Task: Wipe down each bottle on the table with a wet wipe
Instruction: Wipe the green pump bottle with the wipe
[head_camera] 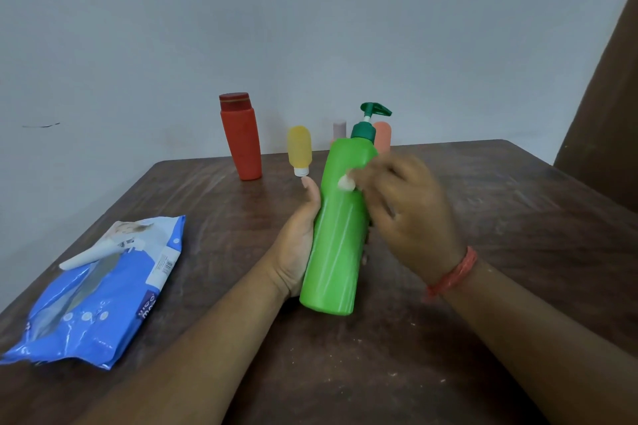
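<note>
Left hand (pixel 297 245) grips bottle (pixel 340 228), long axis tilted away-right; right hand (pixel 404 207) pinches wipe (pixel 346 183) against its upper side.

5 plastic bottles show in all: 1 tall bright green pump bottle with a dark green dispenser head (pixel 336 228), 1 red-orange bottle with a dark red cap (pixel 241 141), 1 small yellow tube bottle standing on its white cap (pixel 299 148), 1 pale pink bottle (pixel 382 136) and 1 greyish-mauve bottle (pixel 339 129), both partly hidden. There is 1 blue plastic wet-wipe pack (pixel 100 300), 1 small white wadded wipe (pixel 346 183), 1 dark brown wooden worktop (pixel 500 203) and 2 hands.
</note>
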`<state>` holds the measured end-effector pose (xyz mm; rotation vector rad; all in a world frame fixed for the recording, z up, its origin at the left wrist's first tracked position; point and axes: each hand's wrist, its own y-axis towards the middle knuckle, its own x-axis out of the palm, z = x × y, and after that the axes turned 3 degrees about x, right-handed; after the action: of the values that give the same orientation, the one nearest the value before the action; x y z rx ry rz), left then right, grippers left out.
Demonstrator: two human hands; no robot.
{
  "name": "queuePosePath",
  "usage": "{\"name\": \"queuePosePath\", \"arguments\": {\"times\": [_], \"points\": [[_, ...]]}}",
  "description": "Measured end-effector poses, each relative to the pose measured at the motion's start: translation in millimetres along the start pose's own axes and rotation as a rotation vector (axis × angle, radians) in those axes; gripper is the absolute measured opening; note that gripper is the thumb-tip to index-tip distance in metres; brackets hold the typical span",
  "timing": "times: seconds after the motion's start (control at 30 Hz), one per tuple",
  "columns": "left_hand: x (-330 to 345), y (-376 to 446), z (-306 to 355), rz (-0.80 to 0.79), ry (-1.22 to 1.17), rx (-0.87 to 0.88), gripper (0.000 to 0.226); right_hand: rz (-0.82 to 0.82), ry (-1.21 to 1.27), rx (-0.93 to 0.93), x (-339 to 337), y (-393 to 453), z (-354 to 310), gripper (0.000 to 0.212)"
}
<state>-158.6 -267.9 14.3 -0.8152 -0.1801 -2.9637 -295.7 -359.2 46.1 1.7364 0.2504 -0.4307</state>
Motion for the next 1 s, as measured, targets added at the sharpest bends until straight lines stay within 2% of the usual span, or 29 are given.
{"name": "queuePosePath", "arguments": {"times": [0.07, 0.2, 0.33, 0.37, 0.5, 0.63, 0.67, 0.8, 0.93, 1.0], "points": [[4.4, -0.8, 0.6, 0.037, 0.048, 0.0, 0.084, -0.042, -0.025, -0.068, -0.7, -0.5, -2.9, 0.015], [10.3, 0.6, 0.6, 0.048, 0.206, 0.02, 0.087, 0.113, -0.021, 0.138, -5.7, 17.1, 4.3, 0.016], [9.6, 1.8, -1.9, 0.058, 0.234, 0.062, 0.079, -0.058, -0.045, -0.066, -6.7, 3.9, -4.6, 0.019], [10.1, 1.8, -2.0, 0.058, 0.245, 0.07, 0.079, -0.07, -0.053, -0.087, -7.5, 4.6, -3.9, 0.019], [14.0, 0.9, -1.5, 0.035, 0.363, 0.1, 0.086, 0.06, -0.092, 0.052, -8.6, 15.5, -0.3, 0.02], [12.6, -0.5, -1.0, 0.043, 0.314, 0.122, 0.081, -0.086, -0.086, -0.137, -4.0, 0.6, -12.8, 0.02], [12.3, -0.1, -0.7, 0.041, 0.322, 0.124, 0.078, -0.08, -0.094, -0.135, -5.0, 3.3, -11.8, 0.02], [16.0, -0.6, 0.1, 0.022, 0.424, 0.147, 0.065, 0.084, -0.109, 0.091, -7.4, 19.9, -1.0, 0.025], [14.2, -1.3, 0.4, 0.038, 0.364, 0.201, 0.079, -0.105, -0.112, -0.118, -2.3, -3.6, -10.7, 0.021], [12.6, -0.6, 0.6, 0.043, 0.368, 0.207, 0.08, -0.12, -0.137, -0.174, -4.4, -3.0, -6.5, 0.021]]}}
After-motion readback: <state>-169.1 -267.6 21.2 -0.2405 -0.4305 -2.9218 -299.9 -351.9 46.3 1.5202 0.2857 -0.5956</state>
